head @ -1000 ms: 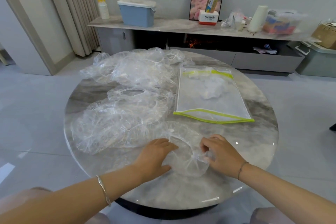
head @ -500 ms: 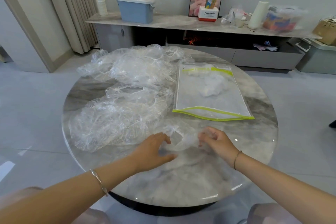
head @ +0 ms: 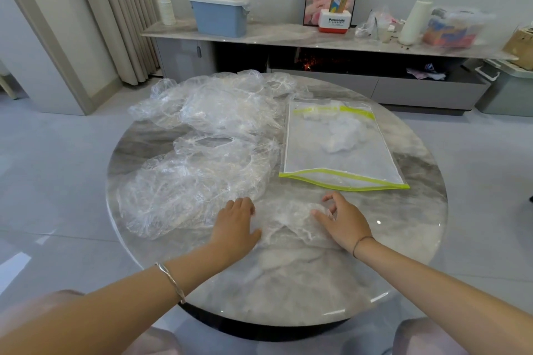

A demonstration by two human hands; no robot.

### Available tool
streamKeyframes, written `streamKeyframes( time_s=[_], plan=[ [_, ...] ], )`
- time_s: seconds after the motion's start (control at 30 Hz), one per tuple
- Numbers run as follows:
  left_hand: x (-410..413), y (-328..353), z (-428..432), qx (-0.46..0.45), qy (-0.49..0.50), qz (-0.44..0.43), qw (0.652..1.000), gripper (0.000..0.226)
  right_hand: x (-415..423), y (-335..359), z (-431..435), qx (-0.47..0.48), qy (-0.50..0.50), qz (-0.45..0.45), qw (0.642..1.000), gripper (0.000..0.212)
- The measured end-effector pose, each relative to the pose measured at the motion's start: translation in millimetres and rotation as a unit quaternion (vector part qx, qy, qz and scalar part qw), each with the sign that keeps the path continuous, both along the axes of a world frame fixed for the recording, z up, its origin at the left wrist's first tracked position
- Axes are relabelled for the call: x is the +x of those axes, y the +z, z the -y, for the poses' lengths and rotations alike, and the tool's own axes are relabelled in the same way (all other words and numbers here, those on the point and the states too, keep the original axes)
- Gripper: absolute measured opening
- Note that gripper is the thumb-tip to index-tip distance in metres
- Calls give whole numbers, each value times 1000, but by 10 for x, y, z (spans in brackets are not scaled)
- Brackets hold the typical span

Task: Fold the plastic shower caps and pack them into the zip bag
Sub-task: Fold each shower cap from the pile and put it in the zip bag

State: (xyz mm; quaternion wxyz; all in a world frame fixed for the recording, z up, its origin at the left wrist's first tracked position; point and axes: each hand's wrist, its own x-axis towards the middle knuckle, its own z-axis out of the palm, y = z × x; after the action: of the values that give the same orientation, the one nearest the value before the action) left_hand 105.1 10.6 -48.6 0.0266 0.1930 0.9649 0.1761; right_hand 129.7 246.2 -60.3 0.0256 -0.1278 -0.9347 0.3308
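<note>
A clear plastic shower cap [head: 288, 220] lies flattened and folded on the round marble table [head: 288, 282], near its front. My left hand [head: 236, 225] presses flat on the cap's left end. On the cap's right end rests my right hand [head: 344, 220], fingers spread and thumb stretched over the plastic. A zip bag [head: 311, 158] with lime-green trim lies flat behind my right hand, a crumpled white cap [head: 343, 132] inside it. Several loose caps [head: 199, 179] are heaped at the left, with more caps [head: 227, 106] at the back left.
Behind the table runs a low cabinet [head: 288, 37] with a blue lidded bin [head: 220, 13], a red-and-white box [head: 334, 21], a paper roll [head: 414, 21] and a clear storage box [head: 454, 27]. Curtains [head: 121, 8] hang at the left. Grey tiled floor surrounds the table.
The cap lay spread round under my hands; its near edge was lifted and folded away from me, and it now lies narrower. Both hands moved farther onto the table and flattened.
</note>
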Motion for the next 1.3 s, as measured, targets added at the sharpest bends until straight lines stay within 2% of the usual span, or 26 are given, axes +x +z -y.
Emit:
streamKeyframes(
  time_s=[0.07, 0.13, 0.2, 0.27, 0.3, 0.4, 0.47, 0.57, 0.63, 0.73, 0.8, 0.93, 1.03, 1.3],
  plan=[
    [12, -2, 1, 13, -40, -79, 996, 34, 30, 37, 52, 71, 44, -76, 994, 31],
    [-6, -25, -15, 8, -135, -136, 981, 38, 83, 63, 135, 127, 110, -129, 977, 38],
    [-34, -79, -31, -68, -226, -124, 964, 47, 133, 44, 229, 169, 177, -108, 963, 57],
    [-23, -98, -42, -118, -265, -71, 954, 69, 176, -21, 291, 194, 223, -29, 955, 76],
    [-27, -141, -31, -132, -263, -37, 955, 80, 188, -66, 293, 202, 231, 7, 952, 79],
    [-55, -219, 0, -156, -246, 3, 956, 100, 190, -151, 238, 218, 243, 74, 942, 66],
    [-68, -246, 32, -157, -242, 21, 957, 103, 200, -178, 195, 233, 256, 78, 935, 76],
    [-58, -202, 40, -153, -237, 17, 959, 99, 198, -146, 178, 227, 254, 34, 940, 84],
    [-72, -115, 26, -147, -226, 20, 963, 107, 194, -99, 194, 220, 266, -37, 938, 73],
    [-95, -5, 15, -155, -215, 22, 964, 112, 219, -76, 238, 216, 311, -132, 916, 54],
    [-97, 27, 20, -162, -225, 14, 961, 118, 236, -90, 263, 229, 340, -143, 901, 53],
    [-111, 30, 52, -203, -268, 9, 942, 129, 244, -72, 253, 240, 366, -92, 894, 75],
    [-129, 35, 78, -216, -273, 27, 937, 121, 227, -67, 225, 230, 350, -74, 905, 78],
    [-213, 60, 115, -143, -243, -20, 959, 58, 174, -138, 233, 133, 291, -94, 943, 44]
  ],
)
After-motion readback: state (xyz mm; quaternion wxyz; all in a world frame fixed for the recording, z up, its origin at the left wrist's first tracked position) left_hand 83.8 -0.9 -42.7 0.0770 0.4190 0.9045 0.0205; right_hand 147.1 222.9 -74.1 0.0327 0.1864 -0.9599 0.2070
